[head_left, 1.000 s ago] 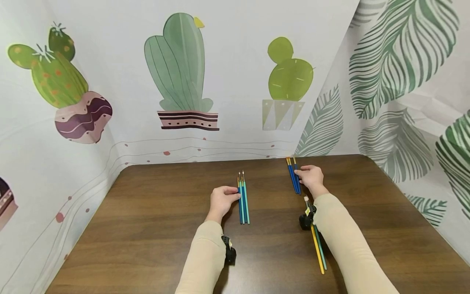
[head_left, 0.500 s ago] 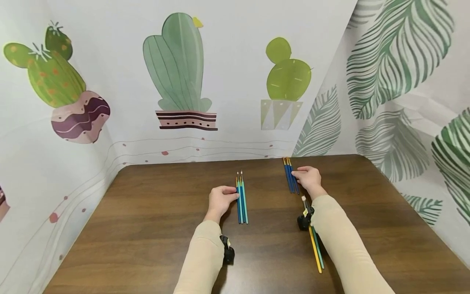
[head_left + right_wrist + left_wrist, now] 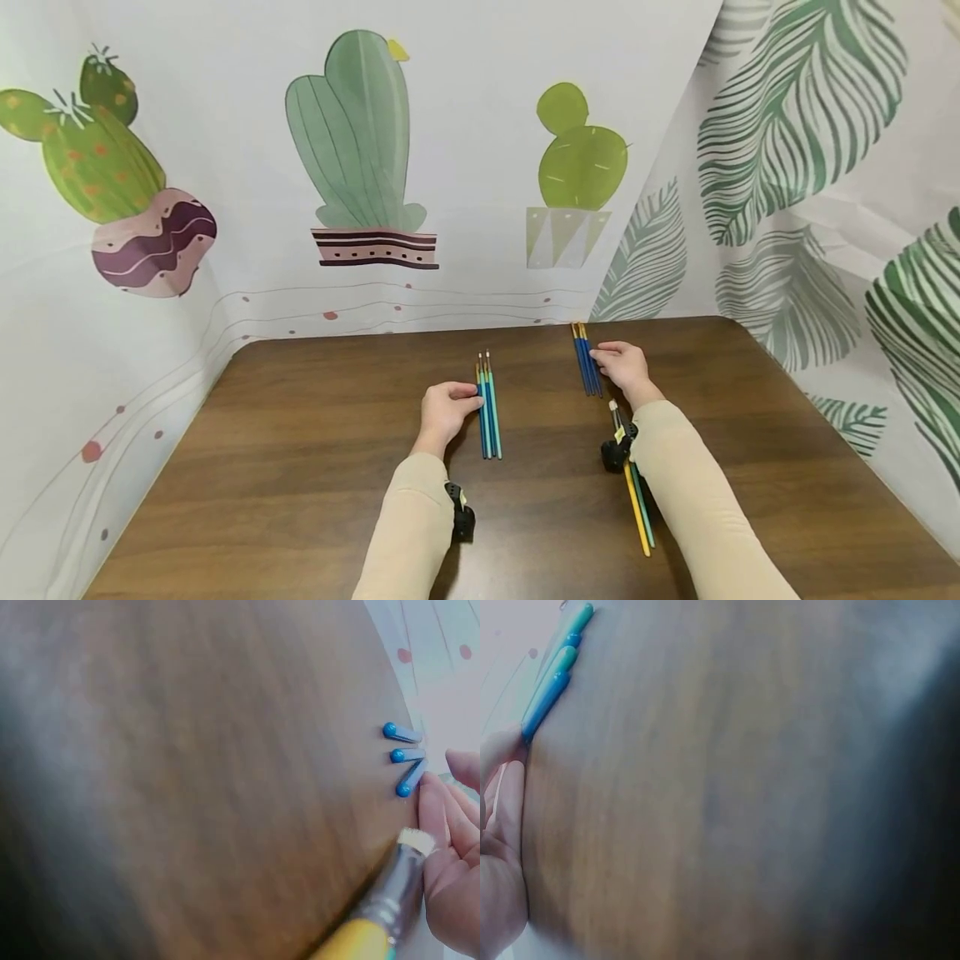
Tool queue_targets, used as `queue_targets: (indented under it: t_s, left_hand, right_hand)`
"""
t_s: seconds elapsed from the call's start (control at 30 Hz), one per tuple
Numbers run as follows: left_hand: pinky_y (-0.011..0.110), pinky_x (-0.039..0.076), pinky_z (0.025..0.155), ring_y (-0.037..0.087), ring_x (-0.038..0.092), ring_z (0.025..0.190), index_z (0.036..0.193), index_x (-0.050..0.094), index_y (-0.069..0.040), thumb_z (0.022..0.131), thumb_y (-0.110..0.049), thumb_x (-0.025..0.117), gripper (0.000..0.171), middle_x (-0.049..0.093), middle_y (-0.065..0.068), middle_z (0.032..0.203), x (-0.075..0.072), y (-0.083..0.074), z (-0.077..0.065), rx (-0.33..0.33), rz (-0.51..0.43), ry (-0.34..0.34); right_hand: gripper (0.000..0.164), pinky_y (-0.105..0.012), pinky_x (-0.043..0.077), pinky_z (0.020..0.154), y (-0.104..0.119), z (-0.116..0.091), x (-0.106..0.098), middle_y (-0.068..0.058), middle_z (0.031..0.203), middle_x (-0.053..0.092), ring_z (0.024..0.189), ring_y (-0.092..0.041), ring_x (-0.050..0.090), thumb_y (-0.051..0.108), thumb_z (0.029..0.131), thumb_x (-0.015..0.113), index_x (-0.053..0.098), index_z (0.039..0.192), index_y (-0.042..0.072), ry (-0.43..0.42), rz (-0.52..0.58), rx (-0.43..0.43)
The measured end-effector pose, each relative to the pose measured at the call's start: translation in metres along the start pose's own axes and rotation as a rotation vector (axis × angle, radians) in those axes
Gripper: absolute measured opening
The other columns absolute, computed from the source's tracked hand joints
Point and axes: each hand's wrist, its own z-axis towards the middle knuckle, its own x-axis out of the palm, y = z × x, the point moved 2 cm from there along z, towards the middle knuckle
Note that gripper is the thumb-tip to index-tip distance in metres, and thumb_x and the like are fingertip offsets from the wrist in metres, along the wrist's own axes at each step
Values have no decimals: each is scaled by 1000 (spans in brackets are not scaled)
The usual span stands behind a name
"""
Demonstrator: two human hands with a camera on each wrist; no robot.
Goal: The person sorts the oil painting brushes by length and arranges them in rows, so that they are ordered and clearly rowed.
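Observation:
In the head view, my left hand (image 3: 444, 412) touches the left side of a row of thin paintbrushes (image 3: 491, 421), blue and turquoise, lying side by side with bristles pointing away. Their rounded handle ends (image 3: 568, 658) show in the left wrist view, beside my fingertips. Farther back on the right, my right hand (image 3: 628, 371) has its fingertips against the right side of three dark blue paintbrushes (image 3: 588, 367). The blue handle ends (image 3: 405, 780) fan slightly apart in the right wrist view, where the thumb stands away from the fingers.
A yellow-handled paintbrush (image 3: 637, 510) and a green one (image 3: 644, 508) lie beside and partly under my right forearm. The brown wooden table (image 3: 315, 467) ends at a wall sheet (image 3: 480, 208) printed with cacti. Wrist cameras (image 3: 618, 450) sit on both sleeves.
The rightmost blue paintbrush has shifted left against the other two, with my right hand following it. My left hand stays at its row, and the whole head view has shifted slightly.

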Motion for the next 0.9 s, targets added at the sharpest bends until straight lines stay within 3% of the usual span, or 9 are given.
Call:
queue_targets:
  t_s: [0.17, 0.37, 0.53, 0.7, 0.9]
  left_hand:
    - [36, 54, 83, 23, 70, 92, 97, 73, -2, 78, -10, 76, 21, 73, 14, 98, 1, -3, 1, 6, -2, 3]
    - [35, 54, 82, 22, 70, 91, 97, 73, -3, 78, -11, 77, 21, 73, 13, 97, 3, -2, 1, 7, -3, 7]
    - [36, 54, 82, 22, 69, 90, 96, 73, -2, 78, -10, 77, 20, 73, 13, 95, 2, -1, 0, 7, -7, -1]
    - [36, 54, 83, 23, 69, 91, 96, 73, -2, 78, -10, 76, 20, 73, 14, 96, 0, -2, -2, 5, 4, -7]
    - [36, 53, 84, 23, 68, 92, 97, 73, -2, 78, -10, 76, 21, 73, 13, 96, -1, -2, -4, 1, 22, -4]
  right_hand:
    - [50, -19, 54, 70, 3, 2, -9, -13, 106, 67, 75, -3, 60, 26, 91, 61, 52, 127, -8, 76, 85, 37]
    - [54, -19, 54, 77, 5, 1, -14, -24, 130, 55, 84, -2, 61, 26, 96, 54, 41, 136, -8, 177, 79, 60]
    - [54, -21, 55, 78, 0, -1, -17, -29, 134, 50, 89, -5, 63, 24, 96, 54, 39, 138, -8, 227, 79, 35]
    - [51, -20, 55, 76, -5, -3, -15, -24, 123, 60, 85, -3, 64, 22, 96, 54, 42, 135, -10, 228, 93, -4]
    - [49, -20, 55, 72, -7, -6, -10, -2, 96, 70, 81, -3, 66, 19, 95, 56, 44, 132, -11, 170, 173, -16]
